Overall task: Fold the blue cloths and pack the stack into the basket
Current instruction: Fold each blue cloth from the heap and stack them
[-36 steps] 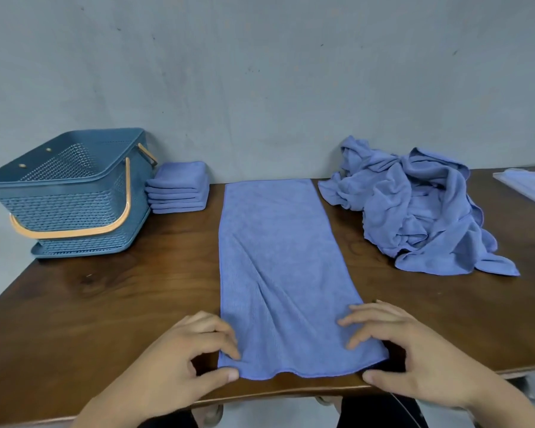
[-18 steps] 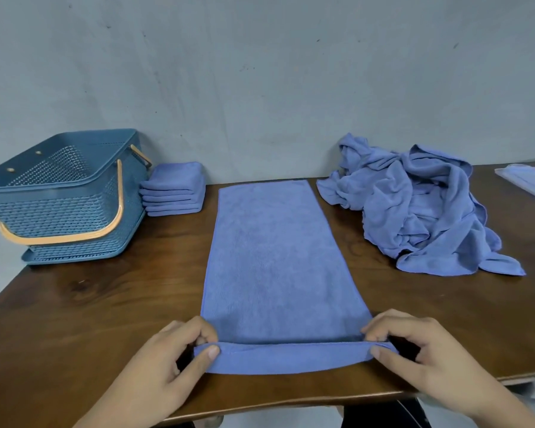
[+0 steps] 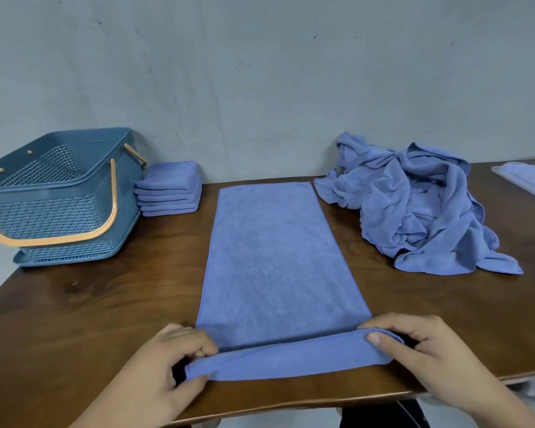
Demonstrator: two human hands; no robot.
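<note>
A long blue cloth (image 3: 272, 257) lies flat down the middle of the wooden table (image 3: 84, 316), its near edge lifted and turned over. My left hand (image 3: 167, 369) pinches the near left corner of that cloth. My right hand (image 3: 420, 350) pinches the near right corner, thumb on top. A stack of folded blue cloths (image 3: 169, 188) sits at the back left, beside the blue basket (image 3: 56, 196) with its orange handle. A heap of unfolded blue cloths (image 3: 414, 199) lies at the back right.
A grey wall runs along the table's far edge. A pale flat packet (image 3: 528, 177) lies at the far right edge. The table's near edge runs just below my hands.
Both hands have taken hold of the cloth's near corners and raised the near edge, turning it over away from me. The fold has grown slightly since half a second ago.
</note>
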